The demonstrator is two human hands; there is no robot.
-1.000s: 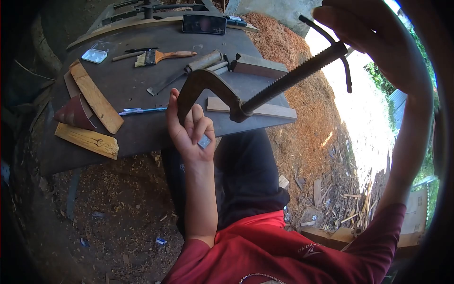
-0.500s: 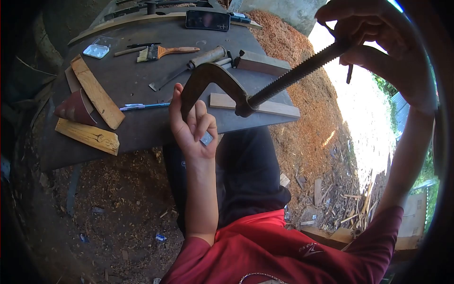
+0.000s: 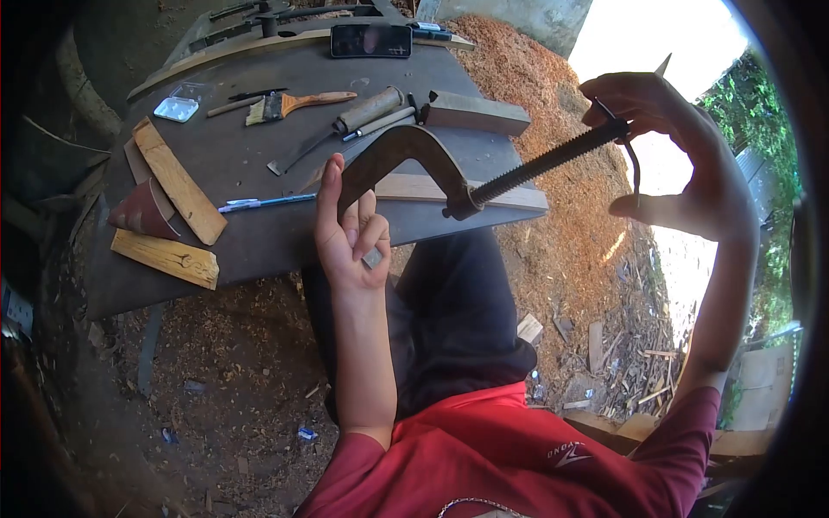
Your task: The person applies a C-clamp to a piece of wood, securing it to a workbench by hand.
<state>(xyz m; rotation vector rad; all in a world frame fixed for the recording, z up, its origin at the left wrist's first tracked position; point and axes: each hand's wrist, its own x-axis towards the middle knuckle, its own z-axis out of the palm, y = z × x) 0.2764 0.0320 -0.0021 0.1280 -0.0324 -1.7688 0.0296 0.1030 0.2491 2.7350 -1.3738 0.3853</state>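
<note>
A metal C-clamp (image 3: pixel 414 147) is held up above the table's front edge, its long threaded screw slanting up to the right. My left hand (image 3: pixel 356 233) is closed round the clamp's frame at its left end, with the index finger raised along it. Out to the right, my right hand (image 3: pixel 682 155) curves round the bent handle bar (image 3: pixel 635 164) at the screw's end, thumb and fingers on it. Behind the clamp lies a pale wood strip (image 3: pixel 509 198), partly hidden by it.
On the dark table (image 3: pixel 268 237) are a paintbrush (image 3: pixel 302 104), a chisel (image 3: pixel 367 110), a wood block (image 3: pixel 479 112), a phone (image 3: pixel 371 41), a pen (image 3: pixel 259 203), a white palette (image 3: pixel 176 109), wood pieces (image 3: pixel 179 181) and curled sandpaper (image 3: pixel 142 210). Sawdust (image 3: pixel 553 164) is heaped beyond.
My right hand has moved lower and more of it shows, with the screw's handle bar now in clear view. The clamp has tilted slightly, its screw end lower.
</note>
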